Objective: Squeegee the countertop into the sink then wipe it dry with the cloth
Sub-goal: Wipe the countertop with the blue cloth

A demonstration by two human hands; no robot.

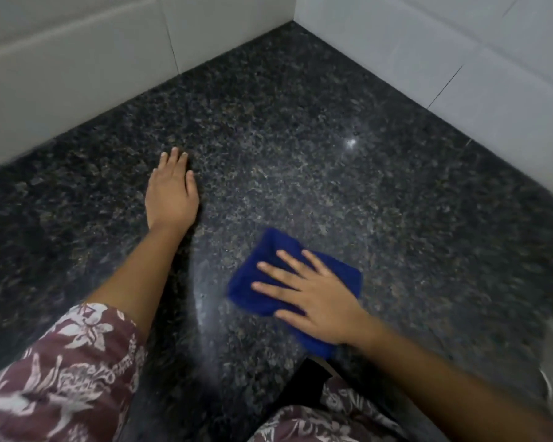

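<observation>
- Cloth (268, 250), blue, lies near right on the dark speckled tabletop (300, 154), pressed by the right hand's (313, 295) spread fingers.
- Left hand (171, 193) rests flat, fingers straight, farther left.
- White tiled walls (428, 43) meet at the far corner.

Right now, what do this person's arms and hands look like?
The left hand and right hand are bare: no gloves, rings or watch show. Forearms are uncovered. The left arm has a short maroon sleeve printed with white flowers.

Dim, bluish indoor light, small glare spot on the dark countertop (351, 142), pale sheen streak near centre, blurred, curved edges.
</observation>
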